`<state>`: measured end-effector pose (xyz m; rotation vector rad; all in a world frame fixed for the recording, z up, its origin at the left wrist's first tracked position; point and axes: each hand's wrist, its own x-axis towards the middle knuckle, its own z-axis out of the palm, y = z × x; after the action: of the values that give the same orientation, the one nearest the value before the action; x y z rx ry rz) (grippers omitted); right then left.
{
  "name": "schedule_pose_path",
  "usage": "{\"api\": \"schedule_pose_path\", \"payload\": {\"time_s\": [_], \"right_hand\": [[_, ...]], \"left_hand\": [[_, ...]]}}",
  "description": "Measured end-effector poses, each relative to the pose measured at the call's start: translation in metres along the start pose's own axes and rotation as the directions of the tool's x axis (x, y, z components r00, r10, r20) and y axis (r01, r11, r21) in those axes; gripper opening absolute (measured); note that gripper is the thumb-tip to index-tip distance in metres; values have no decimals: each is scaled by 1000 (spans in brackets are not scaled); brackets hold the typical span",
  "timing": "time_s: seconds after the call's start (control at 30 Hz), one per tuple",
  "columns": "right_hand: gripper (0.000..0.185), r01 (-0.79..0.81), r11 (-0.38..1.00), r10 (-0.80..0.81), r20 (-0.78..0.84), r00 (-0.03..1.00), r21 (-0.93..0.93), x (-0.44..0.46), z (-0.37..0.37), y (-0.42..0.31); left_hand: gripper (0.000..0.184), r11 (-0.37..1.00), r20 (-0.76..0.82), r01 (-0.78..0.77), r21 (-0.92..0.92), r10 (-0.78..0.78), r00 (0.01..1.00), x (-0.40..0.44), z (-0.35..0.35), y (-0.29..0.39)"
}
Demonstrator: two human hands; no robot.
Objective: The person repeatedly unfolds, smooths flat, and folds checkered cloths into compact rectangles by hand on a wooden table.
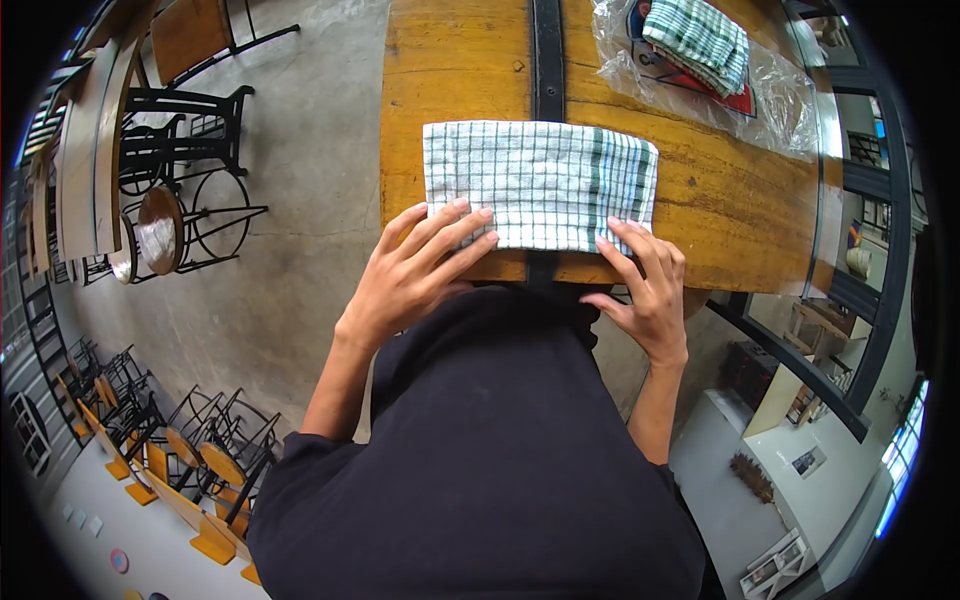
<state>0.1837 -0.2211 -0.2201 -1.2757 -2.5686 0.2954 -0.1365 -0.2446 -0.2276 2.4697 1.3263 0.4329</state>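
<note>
A white and green checked cloth [530, 180], folded into a wide rectangle, lies flat near the front edge of the wooden table [450, 60]. My left hand [425, 250] rests its spread fingertips on the cloth's lower left corner. On the lower right part, my right hand [645, 280] touches the cloth with its fingers, the thumb held apart below the table edge. Neither hand is closed round the fabric.
Farther back at the right, folded green checked cloths [697, 45] sit on a clear plastic bag [785, 105]. A black metal strip [547, 60] crosses the tabletop. Wooden stools [160, 230] and another table [90, 170] stand to the left; a black metal frame [865, 180] is at right.
</note>
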Motion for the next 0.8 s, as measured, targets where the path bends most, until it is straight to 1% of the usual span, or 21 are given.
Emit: {"api": "schedule_pose_path", "payload": {"time_s": [0.03,0.07,0.1,0.13,0.17,0.2,0.23,0.27,0.3,0.37,0.43,0.5,0.57,0.6,0.63,0.67,0.7,0.73,0.77,0.8], "right_hand": [[63,2,1000,-2,0,1000,1,-2,4,-3],[57,-11,999,9,-58,998,-43,-5,12,-4],[52,-29,996,18,-120,993,-90,-7,19,-6],[46,-28,994,7,-198,980,-104,-7,23,-8],[46,-28,994,6,-201,980,-106,-10,28,-9],[46,-26,991,-7,-243,970,-129,-14,32,-10],[46,-25,988,-19,-284,959,-152,-16,35,-12],[45,-23,991,-18,-297,955,-133,-16,34,-13],[45,-26,991,-15,-295,955,-133,-17,32,-13],[43,-20,999,9,-253,967,-40,-17,25,-13],[42,-15,1000,10,-230,973,-17,-14,16,-12],[41,-6,1000,7,-204,979,7,-10,6,-11],[37,6,998,1,-134,991,58,-6,-5,-11],[37,9,998,-1,-135,991,56,-4,-11,-10],[34,23,997,-15,-97,995,78,-3,-16,-9],[31,36,994,-31,-60,998,99,-1,-22,-8],[31,39,995,-33,-66,997,95,3,-29,-8],[30,34,989,-23,-74,997,141,6,-37,-8],[29,29,982,-14,-82,997,187,10,-45,-8],[26,80,974,-54,-124,991,212,16,-55,-7]], "left_hand": [[58,999,-49,-11,46,14,999,-4,7,2],[52,995,-100,-24,93,33,994,-6,12,4],[52,995,-105,-27,97,38,994,-9,17,5],[48,992,-148,-39,123,57,987,-12,21,7],[45,988,-189,-47,148,75,979,-14,22,9],[43,991,-228,-44,128,72,971,-15,23,11],[43,991,-228,-45,129,73,971,-15,21,11],[42,994,-218,-24,107,47,975,-16,20,12],[41,996,-207,-4,85,21,978,-16,19,13],[37,996,-219,-16,89,36,975,-12,14,12],[33,997,-162,-35,66,45,986,-10,8,10],[31,997,-153,-44,70,54,987,-10,5,10],[30,996,-143,-52,75,63,988,-8,0,11],[30,998,-108,-52,38,56,993,-6,-5,12],[30,999,-72,-52,2,52,996,-4,-10,13],[30,999,-76,-53,5,54,996,-3,-15,13],[28,998,-55,-68,11,68,996,-2,-20,12],[27,996,-35,-83,16,83,996,0,-25,12],[27,996,-39,-85,20,86,996,4,-31,13],[25,993,-136,-80,-90,67,988,9,-37,13]]}}
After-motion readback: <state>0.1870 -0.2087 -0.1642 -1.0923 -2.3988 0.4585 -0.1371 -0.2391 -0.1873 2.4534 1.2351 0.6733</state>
